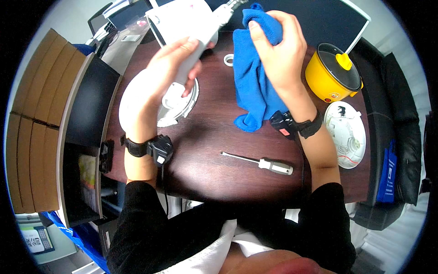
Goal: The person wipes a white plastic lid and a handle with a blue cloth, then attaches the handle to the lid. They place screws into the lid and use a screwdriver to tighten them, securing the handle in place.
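A: Which thing do I attend to, and where is it?

B: The white tool [207,33], on the far side of my remote view, left of centre; it appears raised over the table [200,146].

A: State of the hands?

B: Left hand [171,60]: curled around the tool's body, thumb along the upper side, fingers wrapped below. Right hand [286,55]: partly closed, gripping a blue cloth [253,68] between thumb and fingers; the cloth hangs toward the near side.

A: The governing relation?

B: Tool to cloth. The tool lies left of the right hand, its metal end near the cloth's far end; I cannot tell whether they touch. The left hand is the nearer, being on the tool itself.

A: Its axis?

B: Slanting from near left to far right. The metal end points far right; the opposite end is covered by the left hand. The cloth's long axis runs far to near.

A: Surroundings?

B: Between tool and cloth, a ring [226,60]; at right, a yellow pot [321,81]; nearest me, a screwdriver [261,163], blade pointing left.
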{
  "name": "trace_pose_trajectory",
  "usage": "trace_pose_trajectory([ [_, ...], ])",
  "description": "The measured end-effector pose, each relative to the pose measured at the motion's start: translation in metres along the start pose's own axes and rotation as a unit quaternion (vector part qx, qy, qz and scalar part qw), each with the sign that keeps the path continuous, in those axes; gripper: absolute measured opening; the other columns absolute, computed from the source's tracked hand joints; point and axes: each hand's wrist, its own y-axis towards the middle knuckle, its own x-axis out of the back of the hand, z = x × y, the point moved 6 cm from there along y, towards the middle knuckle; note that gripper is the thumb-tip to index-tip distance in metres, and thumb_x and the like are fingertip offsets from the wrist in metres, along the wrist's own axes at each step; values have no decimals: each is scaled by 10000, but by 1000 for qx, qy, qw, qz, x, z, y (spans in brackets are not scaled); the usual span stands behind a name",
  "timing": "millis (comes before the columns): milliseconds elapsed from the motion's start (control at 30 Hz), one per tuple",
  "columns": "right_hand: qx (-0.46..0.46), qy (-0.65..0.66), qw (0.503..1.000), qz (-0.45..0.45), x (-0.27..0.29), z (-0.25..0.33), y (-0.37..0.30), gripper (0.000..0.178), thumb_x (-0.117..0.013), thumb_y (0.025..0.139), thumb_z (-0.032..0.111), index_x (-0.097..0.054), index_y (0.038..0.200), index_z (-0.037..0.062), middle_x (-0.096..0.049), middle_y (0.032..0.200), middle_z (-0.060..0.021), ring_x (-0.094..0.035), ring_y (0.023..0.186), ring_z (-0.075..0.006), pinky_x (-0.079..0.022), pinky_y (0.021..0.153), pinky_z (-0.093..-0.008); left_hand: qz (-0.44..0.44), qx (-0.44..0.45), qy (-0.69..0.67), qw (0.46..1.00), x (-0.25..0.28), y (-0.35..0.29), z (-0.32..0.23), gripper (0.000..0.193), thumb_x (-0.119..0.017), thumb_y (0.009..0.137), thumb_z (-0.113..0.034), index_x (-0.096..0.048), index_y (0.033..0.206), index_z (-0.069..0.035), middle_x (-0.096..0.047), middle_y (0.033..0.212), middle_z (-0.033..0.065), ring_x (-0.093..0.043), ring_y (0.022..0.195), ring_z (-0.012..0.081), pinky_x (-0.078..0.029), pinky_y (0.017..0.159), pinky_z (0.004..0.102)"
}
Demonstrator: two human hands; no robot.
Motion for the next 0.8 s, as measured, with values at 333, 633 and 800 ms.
trace_pose_trajectory([
  [333,90,2,987,136,-31,31,-30,354,-743,679,158,-642,1010,82,-590,930,-69,-650,801,-247,-544,684,-358,-193,-26,174,965,-11,-10,-1,312,-447,1011,-327,-627,1070,-80,-492,607,-15,-491,516,70,-396,465,228],
  [633,-35,47,998,20,-5,14,-7,251,-684,840,124,-646,1054,-1,-632,962,-131,-654,866,-272,-521,768,-331,-148,-69,204,965,12,-2,4,394,-444,1006,-382,-591,1160,-51,-441,630,-36,-425,499,56,-372,413,218],
  [800,8,-70,997,21,-22,23,-25,423,-719,740,160,-605,1136,64,-574,1023,-122,-648,826,-309,-542,699,-392,-188,-106,347,913,-13,-8,-10,318,-474,988,-304,-594,1016,-11,-582,688,159,-617,649,262,-465,586,362],
])
